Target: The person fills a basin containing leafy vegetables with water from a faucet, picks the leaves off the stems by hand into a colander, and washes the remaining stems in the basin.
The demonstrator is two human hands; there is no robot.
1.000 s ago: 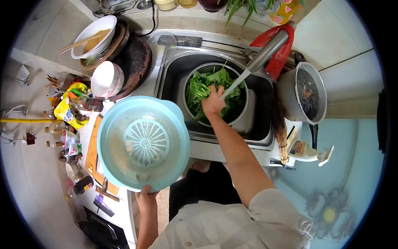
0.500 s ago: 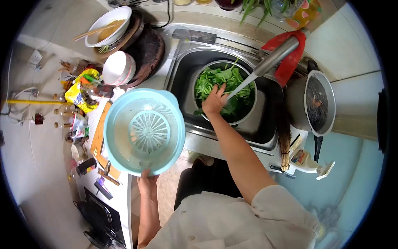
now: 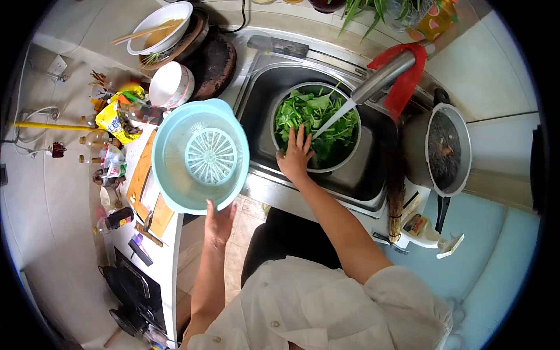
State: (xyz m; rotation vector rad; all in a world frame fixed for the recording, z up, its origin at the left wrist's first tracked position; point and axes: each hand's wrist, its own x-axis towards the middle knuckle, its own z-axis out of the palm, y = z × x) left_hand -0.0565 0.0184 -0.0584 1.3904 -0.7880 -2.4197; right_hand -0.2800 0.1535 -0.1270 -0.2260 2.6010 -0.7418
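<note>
The metal bowl (image 3: 358,140) is open from the upper left; the faucet (image 3: 382,79) blocks its upper right.

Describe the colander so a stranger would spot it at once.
Start at the rectangular stainless-steel sink. Left of it in the picture, by the person's left hand, is a large round light-blue plastic colander. The pale spoked disc of slots in its base sets it apart from the smaller round white bowl just above.

White bowl (image 3: 147,26) with chopsticks (image 3: 131,37), yellow bag (image 3: 109,119), and long-handled pot (image 3: 416,153) beside a straw brush (image 3: 395,213).
</note>
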